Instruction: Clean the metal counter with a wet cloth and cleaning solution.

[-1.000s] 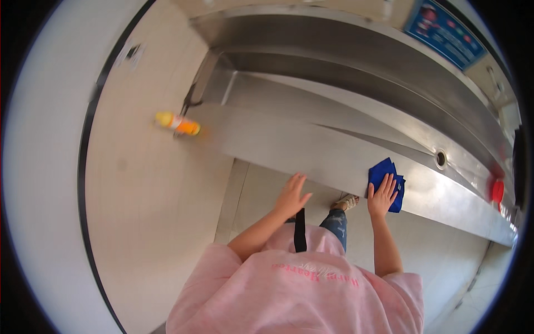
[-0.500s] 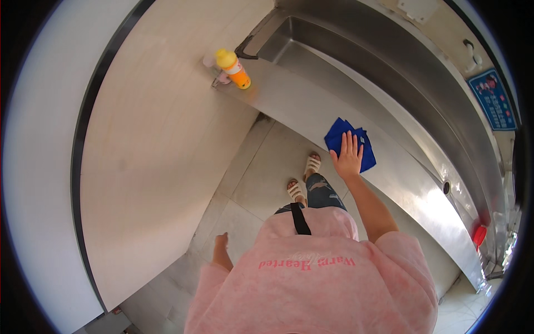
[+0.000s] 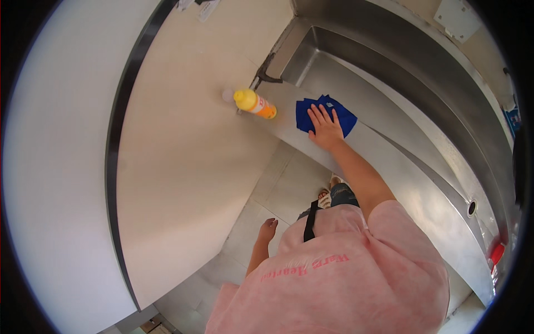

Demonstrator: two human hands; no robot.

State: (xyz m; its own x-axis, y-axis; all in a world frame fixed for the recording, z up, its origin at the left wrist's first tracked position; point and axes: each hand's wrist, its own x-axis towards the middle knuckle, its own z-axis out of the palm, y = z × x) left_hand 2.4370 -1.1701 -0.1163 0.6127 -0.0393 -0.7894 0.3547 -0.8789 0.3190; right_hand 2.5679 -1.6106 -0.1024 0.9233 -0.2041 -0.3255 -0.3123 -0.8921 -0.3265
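Note:
My right hand [image 3: 326, 129] lies flat, fingers spread, on a folded blue cloth [image 3: 346, 118]. The cloth rests on the flat steel ledge [image 3: 400, 161] in front of a long metal sink trough. Down by my side hangs my left hand [image 3: 268, 229], small in view, its fingers loosely bent and nothing visible in it. An orange bottle with a yellow cap [image 3: 256, 104] stands at the ledge's left end, left of the cloth and apart from my right hand.
Behind the ledge runs the deep steel trough [image 3: 328, 64], with a round hole [image 3: 472, 208] toward its right. A red object [image 3: 497, 253] sits at the far right. A pale partition panel [image 3: 183, 183] bounds the left side, above a tiled floor [image 3: 261, 209].
My right hand has slid the cloth along the ledge toward the bottle and the trough. The left hand has come forward a little, and the whole view has shifted.

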